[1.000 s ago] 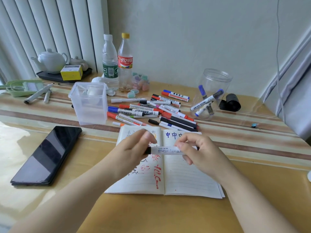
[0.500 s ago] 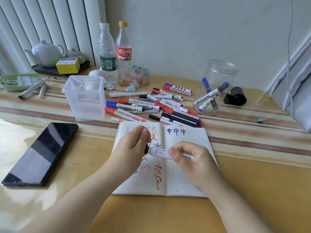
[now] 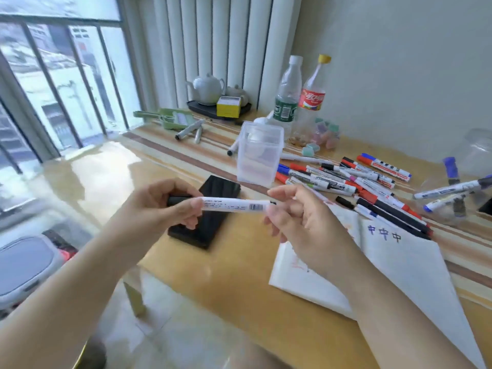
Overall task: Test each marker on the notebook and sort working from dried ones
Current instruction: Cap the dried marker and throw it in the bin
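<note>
A clear round plastic jar [image 3: 474, 179] lies at the far right of the tabletop [image 3: 239, 275], with blue-capped markers [image 3: 452, 187] inside it. Left of it, a frosted square plastic container [image 3: 259, 155] stands upright; what it holds cannot be told. A loose heap of markers [image 3: 354, 182] lies between them. The left hand [image 3: 162, 206] grips the black cap end of a smooth white cylindrical marker [image 3: 234, 204], and the right hand [image 3: 300, 217] pinches its other end, level above a glossy black phone [image 3: 213, 225]. The open lined notebook [image 3: 394, 267] lies to the right, with blue characters on its page.
</note>
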`<action>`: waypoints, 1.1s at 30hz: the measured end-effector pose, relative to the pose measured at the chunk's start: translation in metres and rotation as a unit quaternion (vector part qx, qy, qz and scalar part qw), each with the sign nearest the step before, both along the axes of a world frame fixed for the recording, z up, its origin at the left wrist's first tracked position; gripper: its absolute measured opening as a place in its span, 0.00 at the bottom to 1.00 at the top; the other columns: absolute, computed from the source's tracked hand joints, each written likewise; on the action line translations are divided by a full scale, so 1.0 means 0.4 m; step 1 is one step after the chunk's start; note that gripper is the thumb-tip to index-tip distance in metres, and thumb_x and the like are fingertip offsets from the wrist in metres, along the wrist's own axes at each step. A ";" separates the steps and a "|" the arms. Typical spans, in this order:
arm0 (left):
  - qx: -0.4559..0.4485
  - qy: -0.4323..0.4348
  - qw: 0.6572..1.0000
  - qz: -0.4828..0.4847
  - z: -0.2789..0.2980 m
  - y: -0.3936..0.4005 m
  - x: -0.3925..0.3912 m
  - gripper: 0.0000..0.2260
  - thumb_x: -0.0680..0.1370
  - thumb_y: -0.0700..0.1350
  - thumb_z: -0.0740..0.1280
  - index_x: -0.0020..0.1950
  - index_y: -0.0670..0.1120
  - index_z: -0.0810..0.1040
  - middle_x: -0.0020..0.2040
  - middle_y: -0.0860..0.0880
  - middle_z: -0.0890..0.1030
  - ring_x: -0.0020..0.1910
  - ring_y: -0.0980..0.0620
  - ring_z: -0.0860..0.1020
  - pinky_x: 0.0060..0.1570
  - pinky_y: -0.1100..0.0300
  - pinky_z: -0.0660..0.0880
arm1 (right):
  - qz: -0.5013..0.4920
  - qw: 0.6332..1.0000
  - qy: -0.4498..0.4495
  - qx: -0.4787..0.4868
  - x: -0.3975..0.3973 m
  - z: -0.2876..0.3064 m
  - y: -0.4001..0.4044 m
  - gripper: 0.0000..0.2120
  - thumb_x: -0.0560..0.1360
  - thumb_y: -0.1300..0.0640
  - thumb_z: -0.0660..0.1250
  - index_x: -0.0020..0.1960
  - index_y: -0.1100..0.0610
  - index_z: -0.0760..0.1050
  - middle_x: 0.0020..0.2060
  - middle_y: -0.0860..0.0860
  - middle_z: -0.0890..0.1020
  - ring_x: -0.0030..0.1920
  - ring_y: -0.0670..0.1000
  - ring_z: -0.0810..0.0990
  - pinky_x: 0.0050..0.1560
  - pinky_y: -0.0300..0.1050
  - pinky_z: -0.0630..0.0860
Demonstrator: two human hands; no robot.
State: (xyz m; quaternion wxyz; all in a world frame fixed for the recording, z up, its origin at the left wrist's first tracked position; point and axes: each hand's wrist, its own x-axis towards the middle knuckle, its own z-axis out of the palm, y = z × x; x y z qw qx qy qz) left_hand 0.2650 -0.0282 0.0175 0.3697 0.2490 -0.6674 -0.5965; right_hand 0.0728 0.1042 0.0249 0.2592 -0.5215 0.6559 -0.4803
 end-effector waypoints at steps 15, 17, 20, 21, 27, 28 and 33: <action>0.084 -0.356 0.802 0.472 -0.478 -0.076 0.825 0.04 0.71 0.36 0.67 0.36 0.42 0.76 0.32 0.42 0.80 0.30 0.47 0.81 0.39 0.49 0.79 | 0.184 0.982 0.043 0.008 0.445 -0.129 -0.157 0.25 0.62 0.23 0.59 0.51 0.37 0.75 0.42 0.43 0.83 0.41 0.43 0.81 0.45 0.40 0.77; 0.121 -0.373 0.788 0.474 -0.535 -0.090 0.834 0.03 0.70 0.36 0.65 0.38 0.43 0.76 0.34 0.43 0.80 0.32 0.45 0.81 0.41 0.50 0.79 | 0.193 0.980 0.051 0.026 0.470 -0.141 -0.148 0.22 0.62 0.27 0.61 0.49 0.38 0.76 0.40 0.43 0.83 0.40 0.44 0.81 0.43 0.36 0.76; 0.167 -0.370 0.790 0.459 -0.602 -0.125 0.854 0.08 0.70 0.37 0.64 0.48 0.42 0.78 0.38 0.45 0.79 0.36 0.44 0.81 0.44 0.48 0.79 | 0.195 0.978 0.056 0.052 0.488 -0.153 -0.133 0.18 0.63 0.32 0.61 0.48 0.38 0.77 0.39 0.42 0.83 0.41 0.43 0.81 0.42 0.28 0.73; 0.180 -0.385 0.785 0.451 -0.618 -0.136 0.858 0.13 0.70 0.39 0.66 0.54 0.42 0.77 0.43 0.44 0.80 0.42 0.44 0.81 0.48 0.49 0.78 | 0.194 0.978 0.057 0.057 0.488 -0.157 -0.128 0.19 0.62 0.31 0.62 0.48 0.38 0.77 0.39 0.42 0.83 0.42 0.43 0.81 0.42 0.27 0.73; 0.147 -0.443 0.749 0.470 -0.612 -0.138 0.824 0.20 0.75 0.41 0.62 0.67 0.41 0.68 0.63 0.39 0.73 0.60 0.40 0.72 0.59 0.50 0.68 | 0.183 0.980 0.046 0.060 0.470 -0.160 -0.114 0.17 0.64 0.32 0.61 0.47 0.38 0.78 0.39 0.43 0.83 0.40 0.43 0.81 0.42 0.27 0.72; 0.104 -0.431 0.756 0.481 -0.593 -0.134 0.806 0.18 0.75 0.40 0.62 0.64 0.40 0.70 0.61 0.40 0.74 0.58 0.41 0.73 0.57 0.50 0.69 | 0.180 0.981 0.044 0.056 0.465 -0.156 -0.112 0.19 0.63 0.30 0.62 0.47 0.38 0.78 0.39 0.43 0.83 0.40 0.44 0.81 0.42 0.28 0.73; -0.133 -0.316 0.808 0.479 -0.406 -0.111 0.629 0.09 0.76 0.40 0.63 0.57 0.42 0.74 0.50 0.46 0.77 0.45 0.52 0.75 0.47 0.60 0.71 | 0.151 0.987 0.034 0.038 0.424 -0.124 -0.091 0.16 0.63 0.35 0.62 0.46 0.40 0.78 0.37 0.44 0.83 0.36 0.43 0.80 0.39 0.27 0.72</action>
